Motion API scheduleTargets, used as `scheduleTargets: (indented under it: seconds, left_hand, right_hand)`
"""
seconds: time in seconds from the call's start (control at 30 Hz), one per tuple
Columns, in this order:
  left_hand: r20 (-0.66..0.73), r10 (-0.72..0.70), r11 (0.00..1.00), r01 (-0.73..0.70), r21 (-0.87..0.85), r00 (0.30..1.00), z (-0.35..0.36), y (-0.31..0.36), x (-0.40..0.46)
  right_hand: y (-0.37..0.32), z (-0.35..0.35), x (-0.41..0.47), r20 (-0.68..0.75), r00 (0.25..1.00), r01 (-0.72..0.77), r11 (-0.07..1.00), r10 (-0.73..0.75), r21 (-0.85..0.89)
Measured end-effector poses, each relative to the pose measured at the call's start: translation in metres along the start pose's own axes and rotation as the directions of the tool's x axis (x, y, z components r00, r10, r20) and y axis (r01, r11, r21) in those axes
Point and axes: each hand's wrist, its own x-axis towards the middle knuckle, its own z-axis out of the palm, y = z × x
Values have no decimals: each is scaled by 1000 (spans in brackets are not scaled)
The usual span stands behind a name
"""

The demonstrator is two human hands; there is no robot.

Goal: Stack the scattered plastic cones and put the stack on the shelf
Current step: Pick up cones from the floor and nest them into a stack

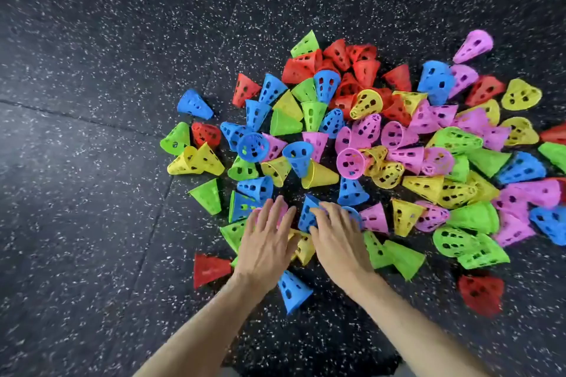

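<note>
Head view. Forearms entered from the bottom edge, bare, both reaching into the near side of the cone pile.

Left hand [266, 236]: fingers straight and spread, laid flat over a pink cone [283, 208] and a green cone [233, 231]; it gripped nothing.

Right hand [338, 237]: fingers curled over the rim of a blue cone [307, 213], apparently pinching it. How firm the hold was could not be told.

Between the two hands, under the thumbs: one yellow cone [303, 246], lying on its side. Just behind the left wrist: a second blue cone [292, 291] and a red cone [210, 268], both tipped over.

Beyond the fingertips and off to the right of the grip: the scattered cones [398, 138], many, in red, blue, green, yellow and pink, all on a speckled black floor [92, 70]. No stack had been started. No shelf was in view.

Risks, as judged:
- Perforated thin walls could flex, so a rim pinch might slip.
- Cones lay at mixed angles, so nesting one without turning it first would jam or skew the stack.
- Neighbours touching the held cone could be dragged or scattered further when it lifted.
</note>
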Motion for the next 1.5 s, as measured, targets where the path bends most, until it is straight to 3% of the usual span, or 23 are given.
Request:
scheduleTargets:
  seconds: [0.2,0.3,0.53,0.77,0.97,1.23,1.5]
  left_hand:
    - [-137,76,997,-79,-21,988,50,-34,29]
    - [-175,95,995,-100,-21,980,52,-32,44]
    - [-65,100,995,-102,-24,993,-8,-7,16]
    - [-124,102,994,-95,62,987,-39,-9,-87]
    - [-117,134,985,-120,122,984,-32,-14,-160]
    - [-111,107,993,-100,59,988,-37,-15,-202]
    - [-130,87,985,-104,-135,988,-4,3,-198]
  right_hand:
    - [10,46,41,-73,952,280,944,-296,-177]
    - [8,42,55,-38,930,351,913,-367,-208]
    - [-16,-7,9,-119,983,135,990,-137,-28]
    - [-20,-30,-96,-154,986,78,992,-62,97]
    - [-29,-30,-165,-173,977,147,979,-122,142]
    - [-18,-34,-203,-141,985,132,969,-103,208]
    - [-8,-7,-209,-137,990,69,944,-26,324]
